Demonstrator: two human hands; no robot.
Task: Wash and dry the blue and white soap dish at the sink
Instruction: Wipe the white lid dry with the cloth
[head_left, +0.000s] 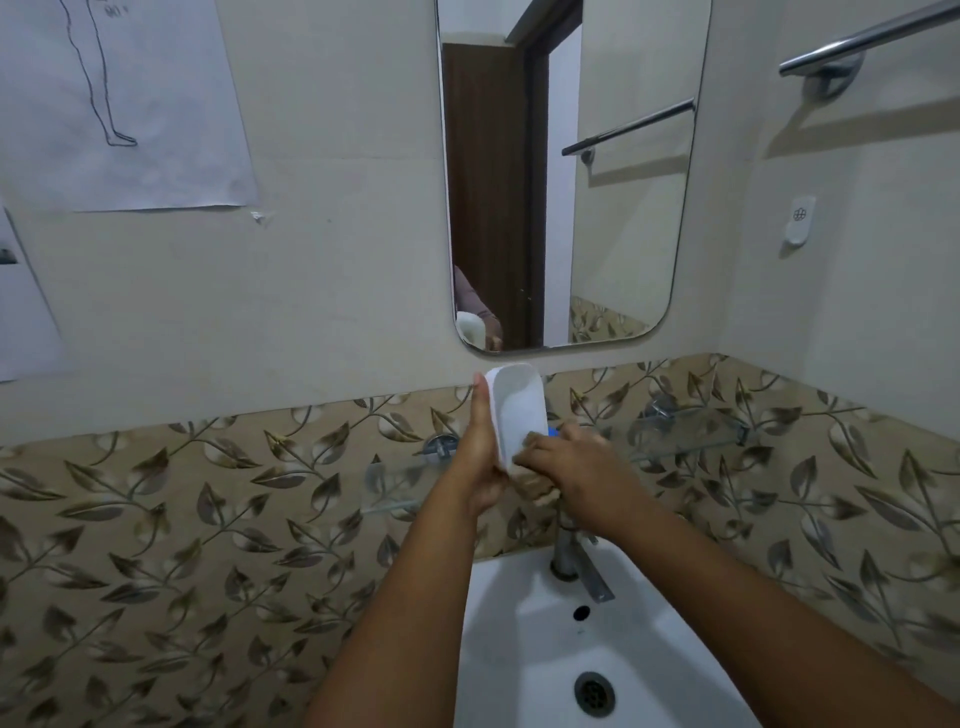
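Note:
The white part of the soap dish (517, 410) is held upright above the sink, its hollow side facing me. My left hand (480, 457) grips its left edge, fingers stretched up along it. My right hand (576, 467) presses a brownish cloth (535, 480) against the dish's lower end. A small patch of blue (554, 431) shows just behind my right hand's fingers; what it belongs to is hidden.
A white sink (519, 660) with a drain (594, 693) lies below, and a chrome tap (571, 564) stands at its back. Glass shelves (691, 434) hang on the leaf-patterned tiles. A mirror (571, 171) is above, a towel bar (862, 39) at upper right.

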